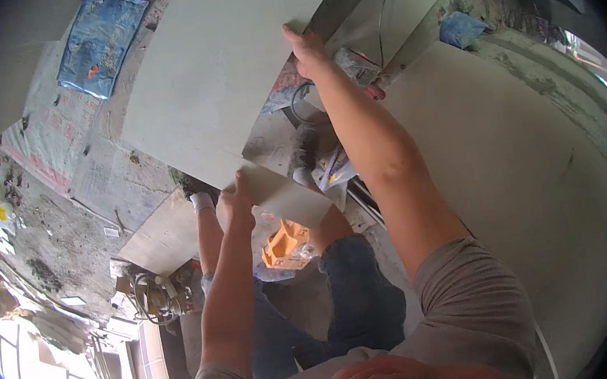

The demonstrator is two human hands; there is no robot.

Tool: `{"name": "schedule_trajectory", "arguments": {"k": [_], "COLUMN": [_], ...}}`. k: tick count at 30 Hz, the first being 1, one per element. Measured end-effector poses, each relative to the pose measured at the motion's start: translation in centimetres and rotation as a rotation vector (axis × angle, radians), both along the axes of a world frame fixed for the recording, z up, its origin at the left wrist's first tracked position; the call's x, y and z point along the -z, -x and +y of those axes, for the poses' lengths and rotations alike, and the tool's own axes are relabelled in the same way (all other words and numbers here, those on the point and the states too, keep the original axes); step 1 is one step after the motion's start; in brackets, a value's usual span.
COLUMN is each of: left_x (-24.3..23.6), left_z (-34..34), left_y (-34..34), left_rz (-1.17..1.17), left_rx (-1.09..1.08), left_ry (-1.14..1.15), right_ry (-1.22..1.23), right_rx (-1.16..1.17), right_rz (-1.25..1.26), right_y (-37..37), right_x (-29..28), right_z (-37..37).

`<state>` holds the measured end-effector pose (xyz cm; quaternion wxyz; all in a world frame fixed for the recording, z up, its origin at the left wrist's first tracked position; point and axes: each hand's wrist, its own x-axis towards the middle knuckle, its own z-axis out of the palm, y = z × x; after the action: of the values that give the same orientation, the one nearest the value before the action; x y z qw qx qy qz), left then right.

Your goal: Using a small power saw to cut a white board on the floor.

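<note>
I hold a large pale grey-green tile (217,73) up in front of me with both hands. My left hand (235,205) grips its near lower edge, beside a notched corner piece (285,195). My right hand (307,50) clasps the tile's right edge, higher up and farther away. The tile hides much of the floor behind it. Below the tile I see my legs in blue jeans (359,294) and light shoes (201,200).
More pale tiles (523,166) lie laid at the right. An orange tool (287,244) sits by my feet. A blue bag (99,41) lies at the upper left on rough concrete. Cables and a yellow tool (153,294) rest near a window at the lower left.
</note>
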<state>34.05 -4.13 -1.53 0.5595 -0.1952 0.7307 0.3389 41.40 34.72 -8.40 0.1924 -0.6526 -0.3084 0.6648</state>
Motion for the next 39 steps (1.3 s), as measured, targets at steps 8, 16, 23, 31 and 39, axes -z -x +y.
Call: {"name": "schedule_trajectory", "arguments": {"k": [8,16,23,31,39], "left_x": [-2.7,1.7,-4.0,-6.0,-9.0], "left_z": [2.5,-3.9,0.1,-4.9,-7.5], "left_y": [-3.8,-5.6,-8.6,-5.4,-5.6], "left_rz": [-0.05,-0.008,-0.099,-0.273,-0.311], "left_rx": [-0.055,-0.027,-0.003,0.052,-0.034], "left_ry": [0.095,0.097,0.086,-0.026,0.036], "right_ry": [0.138,0.174,0.159,0.132,0.203], "right_rx": [-0.055,-0.043,-0.037,-0.019,-0.067], "right_rz": [-0.094,0.06,-0.048,-0.019,-0.076], "right_y": [-3.6,-1.9,-7.3,-6.3,-6.4], "right_x": [0.3,-1.5,-2.0,-4.0,-8.2], "right_z": [1.2,-0.5,-1.4,-6.0,-8.7]}}
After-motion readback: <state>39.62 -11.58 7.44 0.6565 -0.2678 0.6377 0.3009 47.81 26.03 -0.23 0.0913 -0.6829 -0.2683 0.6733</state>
